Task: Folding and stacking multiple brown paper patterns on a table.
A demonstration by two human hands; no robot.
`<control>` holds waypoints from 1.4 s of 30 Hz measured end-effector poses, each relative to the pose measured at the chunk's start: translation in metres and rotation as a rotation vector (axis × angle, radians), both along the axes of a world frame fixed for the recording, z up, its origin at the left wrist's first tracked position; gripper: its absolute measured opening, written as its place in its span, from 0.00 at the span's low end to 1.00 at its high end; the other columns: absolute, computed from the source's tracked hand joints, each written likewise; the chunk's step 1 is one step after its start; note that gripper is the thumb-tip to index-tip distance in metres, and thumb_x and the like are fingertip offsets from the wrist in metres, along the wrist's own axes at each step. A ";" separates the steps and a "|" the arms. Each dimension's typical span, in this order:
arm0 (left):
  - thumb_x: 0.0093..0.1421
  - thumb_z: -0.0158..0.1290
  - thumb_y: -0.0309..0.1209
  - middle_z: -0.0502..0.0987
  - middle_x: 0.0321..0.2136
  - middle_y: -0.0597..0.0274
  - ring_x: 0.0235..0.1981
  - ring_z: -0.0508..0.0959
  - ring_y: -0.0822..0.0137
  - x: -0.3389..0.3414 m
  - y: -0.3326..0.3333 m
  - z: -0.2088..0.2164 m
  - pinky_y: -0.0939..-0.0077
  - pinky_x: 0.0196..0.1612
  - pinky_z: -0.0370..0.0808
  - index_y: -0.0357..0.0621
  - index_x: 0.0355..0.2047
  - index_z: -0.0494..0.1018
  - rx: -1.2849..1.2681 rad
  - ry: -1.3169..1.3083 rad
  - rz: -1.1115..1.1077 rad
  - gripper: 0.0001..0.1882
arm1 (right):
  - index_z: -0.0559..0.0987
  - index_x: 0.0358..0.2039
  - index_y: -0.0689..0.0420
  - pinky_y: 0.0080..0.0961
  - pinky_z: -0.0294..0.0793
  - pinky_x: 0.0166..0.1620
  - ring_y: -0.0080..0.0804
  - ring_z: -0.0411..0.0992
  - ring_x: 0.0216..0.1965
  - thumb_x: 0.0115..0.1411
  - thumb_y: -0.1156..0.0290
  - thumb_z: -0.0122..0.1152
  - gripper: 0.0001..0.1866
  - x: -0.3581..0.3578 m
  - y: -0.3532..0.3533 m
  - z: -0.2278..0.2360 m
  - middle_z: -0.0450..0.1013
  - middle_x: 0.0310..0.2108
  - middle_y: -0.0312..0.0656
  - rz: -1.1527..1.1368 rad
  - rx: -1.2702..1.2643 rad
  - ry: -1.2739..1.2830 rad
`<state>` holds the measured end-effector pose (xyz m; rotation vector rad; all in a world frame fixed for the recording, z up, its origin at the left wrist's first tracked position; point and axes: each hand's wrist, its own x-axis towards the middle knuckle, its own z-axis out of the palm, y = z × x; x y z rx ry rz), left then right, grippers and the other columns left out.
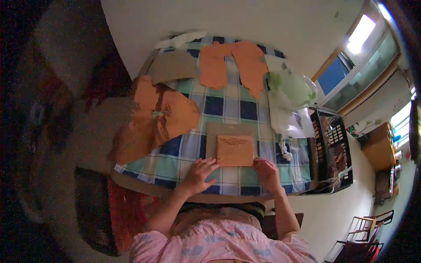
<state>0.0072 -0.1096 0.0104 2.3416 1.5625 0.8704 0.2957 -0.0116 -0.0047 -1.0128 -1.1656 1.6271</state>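
Note:
A flat orange rectangular packet [235, 151] with dark lines of print lies before me on a grey-brown cardboard sheet [230, 129]. Its material is hard to make out. My left hand [199, 176] rests at its near left corner, fingers stretched and thumb spread apart. At the near right corner, my right hand [266, 173] has bent fingers closed on the edge. Beneath everything is a table with a blue, green and white checked cloth [213, 106].
Crumpled orange pieces lie at left [175, 111] and far back [250, 61]. A brown sheet [173, 66] lies back left. Clear plastic bags [291, 90] and a white knotted string [285, 150] are on the right. A black crate [331, 151] stands beside the table; chairs [366, 232] stand farther right.

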 end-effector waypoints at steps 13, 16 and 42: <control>0.48 0.59 0.26 0.77 0.29 0.61 0.35 0.75 0.57 0.012 0.019 -0.011 0.63 0.42 0.70 0.44 0.26 0.73 0.005 -0.202 0.313 0.06 | 0.77 0.29 0.60 0.19 0.72 0.32 0.24 0.72 0.30 0.54 0.81 0.61 0.03 -0.009 0.003 -0.003 0.74 0.28 0.39 -0.079 0.563 -0.626; 0.45 0.59 0.24 0.74 0.28 0.62 0.34 0.74 0.57 0.016 0.022 -0.013 0.63 0.41 0.69 0.45 0.24 0.71 0.024 -0.167 0.334 0.08 | 0.77 0.29 0.59 0.20 0.69 0.29 0.24 0.70 0.27 0.53 0.79 0.63 0.03 -0.014 0.002 -0.001 0.73 0.28 0.38 -0.151 0.443 -0.509; 0.51 0.53 0.22 0.71 0.31 0.58 0.37 0.72 0.55 0.001 0.033 -0.027 0.60 0.41 0.68 0.44 0.38 0.69 0.187 -0.034 0.630 0.13 | 0.74 0.33 0.58 0.41 0.68 0.38 0.51 0.68 0.36 0.54 0.77 0.55 0.05 -0.020 0.025 -0.029 0.68 0.30 0.48 -0.206 0.692 -0.993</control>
